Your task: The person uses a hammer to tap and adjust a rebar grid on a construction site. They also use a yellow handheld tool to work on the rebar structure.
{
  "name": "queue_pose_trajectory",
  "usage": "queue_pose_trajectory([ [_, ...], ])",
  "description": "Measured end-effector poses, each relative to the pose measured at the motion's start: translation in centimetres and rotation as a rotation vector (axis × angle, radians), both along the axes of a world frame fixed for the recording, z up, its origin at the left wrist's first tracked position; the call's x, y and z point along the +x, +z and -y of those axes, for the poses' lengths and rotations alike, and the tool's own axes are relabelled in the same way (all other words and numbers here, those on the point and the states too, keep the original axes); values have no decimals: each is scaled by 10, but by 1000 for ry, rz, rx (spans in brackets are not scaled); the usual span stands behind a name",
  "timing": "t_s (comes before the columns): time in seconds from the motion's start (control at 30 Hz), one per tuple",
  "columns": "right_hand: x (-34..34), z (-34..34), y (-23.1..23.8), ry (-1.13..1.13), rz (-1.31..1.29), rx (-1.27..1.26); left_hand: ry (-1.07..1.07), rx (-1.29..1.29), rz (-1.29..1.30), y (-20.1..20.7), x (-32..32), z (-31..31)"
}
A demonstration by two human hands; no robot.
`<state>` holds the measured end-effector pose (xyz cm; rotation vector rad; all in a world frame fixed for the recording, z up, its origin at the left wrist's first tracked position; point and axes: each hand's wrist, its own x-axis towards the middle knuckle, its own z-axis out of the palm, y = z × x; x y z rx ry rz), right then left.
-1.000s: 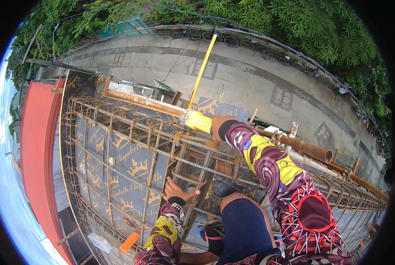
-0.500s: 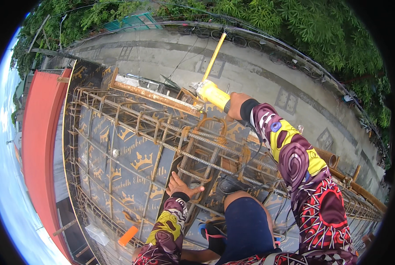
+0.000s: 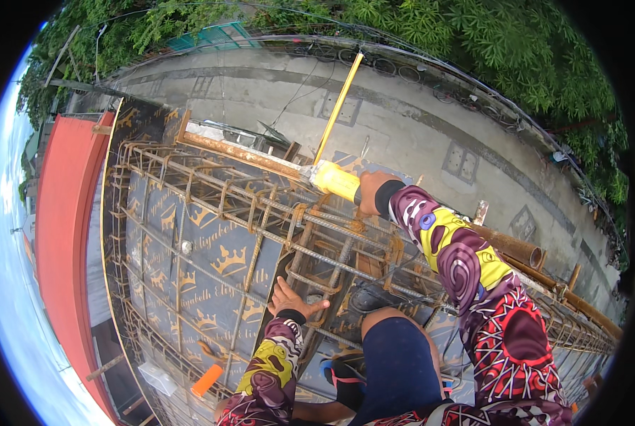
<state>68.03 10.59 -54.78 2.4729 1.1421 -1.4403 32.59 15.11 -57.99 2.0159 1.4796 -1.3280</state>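
Note:
My right hand (image 3: 375,190) is wrapped around the rear of a yellow angle grinder (image 3: 337,180). Its grey head meets the end of a rusty brown beam (image 3: 246,155) beside a slim yellow bar (image 3: 338,106); whether it touches either, and its disc, I cannot tell. My left hand (image 3: 292,299) has its fingers spread, beside the rebar cage (image 3: 310,252) and over the edge of a dark printed panel (image 3: 218,263). Nothing shows in that hand.
My bent knee (image 3: 395,355) and sandalled foot (image 3: 346,383) are among the bars. An orange tube-like piece (image 3: 206,380) and a clear plastic container (image 3: 157,378) lie at lower left. Past the outer edge, a concrete street (image 3: 402,135) lies far below. A rusty pipe (image 3: 512,248) runs at right.
My right hand has moved the grinder slightly left and down, bringing its head to the beam's end. The left hand stays in place.

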Motion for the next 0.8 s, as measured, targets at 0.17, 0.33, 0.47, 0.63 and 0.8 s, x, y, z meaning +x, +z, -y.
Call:
queue_pose_trajectory([
  [0.17,-7,2,-11,-10,28,32,4,-9,-5,-2,1,-1],
  [0.33,-14,4,-18,-14,26,6,2,2,9,-3,-2,-1],
  [0.47,-16,5,-13,-35,-2,-1,-5,12,-12,-3,-1,-1],
  [0.63,-19,7,-24,-35,18,1,7,2,3,-2,1,-1],
  [0.8,-17,8,-22,-29,-28,-6,20,-1,4,-2,0,-1],
])
